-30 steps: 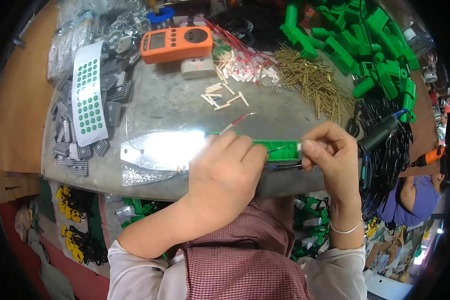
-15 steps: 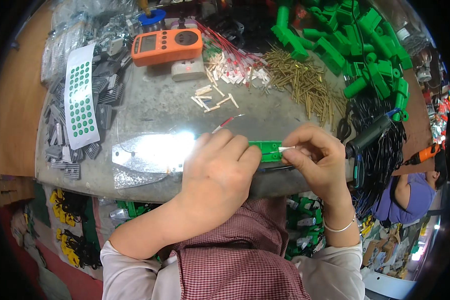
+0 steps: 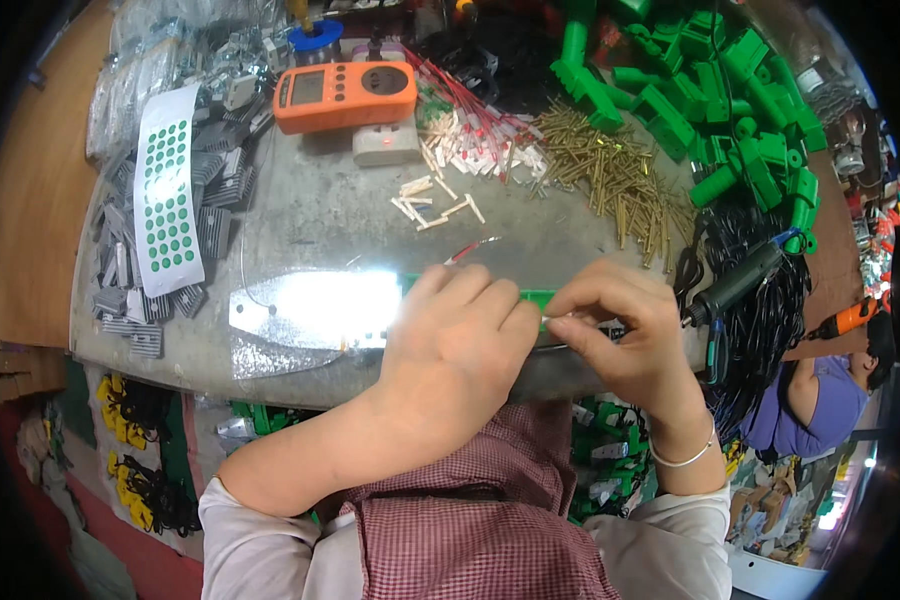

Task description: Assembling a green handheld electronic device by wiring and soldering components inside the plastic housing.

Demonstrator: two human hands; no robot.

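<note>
My left hand (image 3: 460,345) is closed over a long green plastic housing (image 3: 538,299) near the table's front edge, and covers most of it. Against the housing's right end, my right hand (image 3: 625,325) pinches thumb and forefinger together. What is in that pinch is mostly hidden; a speck of white shows at the fingertips. Left of my left hand lies a pale, shiny plate (image 3: 310,308), glaring brightly. A red wire (image 3: 465,252) with a bare end sticks up beyond my left knuckles.
An orange multimeter (image 3: 345,95) rests by a white power strip (image 3: 385,145). Beyond my hands lie white sleeves (image 3: 435,203), brass-coloured pins (image 3: 625,180) and green housings (image 3: 720,90). Grey finned blocks (image 3: 210,230) and a dotted sticker sheet (image 3: 170,190) lie left; a dark handheld tool (image 3: 740,280) right.
My right hand has moved slightly left, closer to my left hand. The white sleeve seen in its pinch is now mostly hidden. My left hand has shifted a little right over the housing.
</note>
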